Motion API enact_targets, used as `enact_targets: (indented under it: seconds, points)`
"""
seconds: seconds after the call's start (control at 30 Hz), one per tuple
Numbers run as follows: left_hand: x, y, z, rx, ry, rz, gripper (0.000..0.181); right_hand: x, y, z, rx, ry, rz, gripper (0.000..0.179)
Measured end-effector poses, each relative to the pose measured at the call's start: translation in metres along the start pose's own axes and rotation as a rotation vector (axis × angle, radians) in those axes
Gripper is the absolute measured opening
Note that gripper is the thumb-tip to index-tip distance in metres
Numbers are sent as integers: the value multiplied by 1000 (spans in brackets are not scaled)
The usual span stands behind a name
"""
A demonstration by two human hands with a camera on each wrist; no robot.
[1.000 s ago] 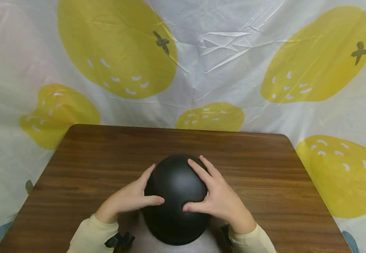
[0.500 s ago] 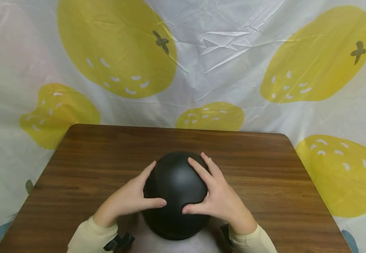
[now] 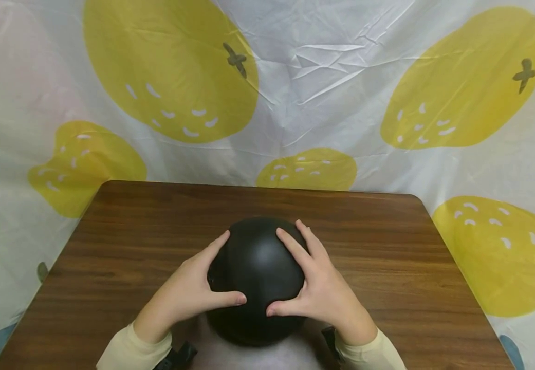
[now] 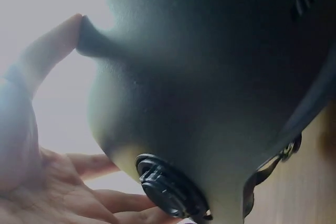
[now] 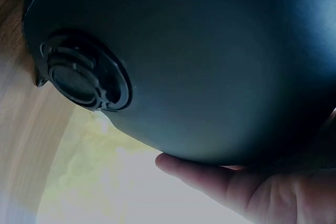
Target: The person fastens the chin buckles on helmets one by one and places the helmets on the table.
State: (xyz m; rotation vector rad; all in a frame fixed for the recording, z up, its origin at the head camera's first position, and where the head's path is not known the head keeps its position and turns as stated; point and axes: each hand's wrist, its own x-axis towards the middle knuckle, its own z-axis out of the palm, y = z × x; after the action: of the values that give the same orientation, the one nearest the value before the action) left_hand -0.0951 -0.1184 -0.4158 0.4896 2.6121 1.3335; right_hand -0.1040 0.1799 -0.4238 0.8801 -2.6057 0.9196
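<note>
A matte black helmet [image 3: 260,262] is held between both hands above the near part of the table. My left hand [image 3: 190,285] grips its left side, thumb toward me and fingers reaching round the far side. On the opposite side my right hand [image 3: 320,288] holds it the same way, fingers spread over the shell. The left wrist view shows a round black side fitting [image 4: 170,187] close to the fingers, and a strap with a buckle [image 4: 287,150] at the lower edge. A similar round fitting [image 5: 79,72] appears in the right wrist view. The helmet's inside is hidden.
The brown wood-grain table [image 3: 147,226] extends behind and to both sides of the helmet. A white curtain with yellow fruit prints [image 3: 318,103] hangs right behind its far edge. Dark wrist straps [image 3: 181,354] sit by the cream sleeves.
The helmet has shifted slightly away from me, up in the head view, and tipped a little. Both hands went with it; the left thumb now lies slightly lower and further right.
</note>
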Motion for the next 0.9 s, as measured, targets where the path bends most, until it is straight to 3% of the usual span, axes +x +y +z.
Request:
enact_targets:
  seconds: [0.3, 0.67, 0.9]
  points:
    - [-3, 6, 1, 32, 46, 48, 123, 0, -4, -3, -8, 13, -4, 135]
    - [-4, 4, 1, 27, 50, 195, 127, 1, -5, -5, -3, 13, 10, 139]
    - [-5, 7, 2, 60, 79, 210, 127, 1, -6, -6, -9, 24, -6, 141]
